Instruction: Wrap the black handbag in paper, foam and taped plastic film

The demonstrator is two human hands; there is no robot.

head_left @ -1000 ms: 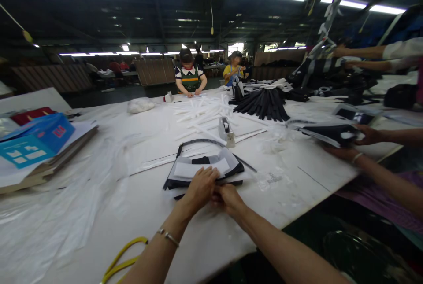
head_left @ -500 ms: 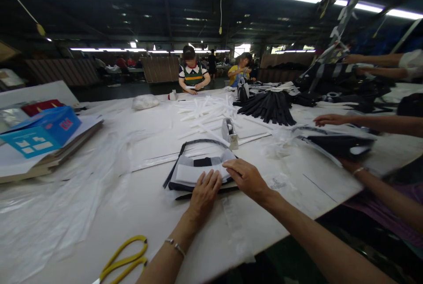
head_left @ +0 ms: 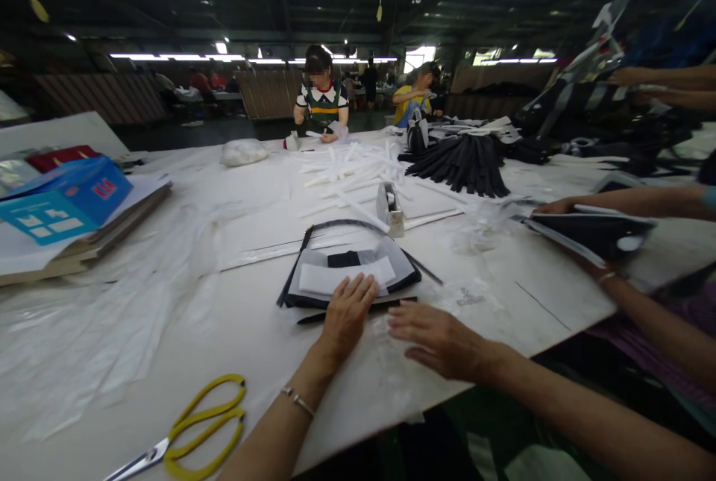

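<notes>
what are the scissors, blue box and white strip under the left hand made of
Scissors: glinting metal blades; smooth yellow handles, perhaps plastic. Blue box: printed cardboard, likely, by its flat faces. White strip: maybe foam or paper, by its matte look.

The handbag (head_left: 385, 251) has matt black edging; the white strip (head_left: 313, 278) on it looks smooth and matt. Left of the handbag, clear plastic sheeting (head_left: 134, 302) lies glossy and crinkled; nearer, scissors (head_left: 159, 454) show shiny metal blades; beyond, black straps (head_left: 459, 162) look matt, clothlike.

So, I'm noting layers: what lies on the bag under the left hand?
A white strip over greyish material, the left hand touching it; the bag directly beneath them is hidden.
</notes>
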